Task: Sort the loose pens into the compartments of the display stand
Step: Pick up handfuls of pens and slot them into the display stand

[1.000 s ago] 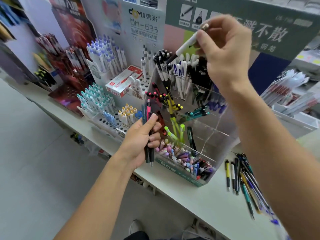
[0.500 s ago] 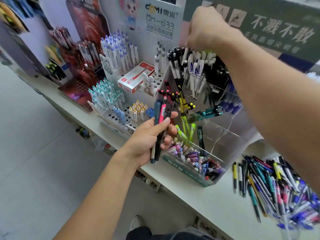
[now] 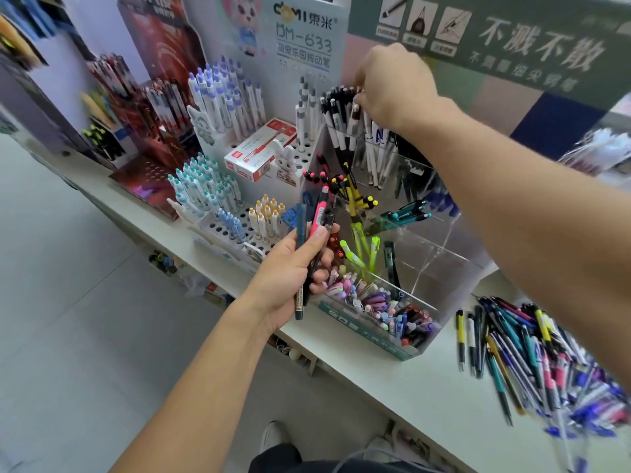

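1. Standing at a pale table (image 3: pixel 403 397) in a stationery shop, crowded with pen racks and printed backboards.
2. Reaching with the right hand (image 3: pixel 392 85) to the back compartment of the clear display stand (image 3: pixel 444 254), fingers curled among the tops of the white pens with dark caps (image 3: pixel 338 114) standing there; apparently seating a pen, though whether anything is pinched cannot be told from this angle.
3. Gripping a small bundle of pens (image 3: pixel 316 240) in the left hand (image 3: pixel 290 271), thumb pressed across it, a pink one and a dark teal one among them, held upright just in front of the stand.
4. Showing partly filled compartments further out: yellow-and-black pens (image 3: pixel 355 196), a few green ones, teal ones lying across a divider, and a front bin packed with mixed colours.
5. Leaving a clear compartment near the middle right looking almost bare.
6. Waiting on the table to the right, well apart from the stand: a large heap of loose pens (image 3: pixel 532 356), unsorted.
7. Judging progress as underway, with most of the sorting left to do.
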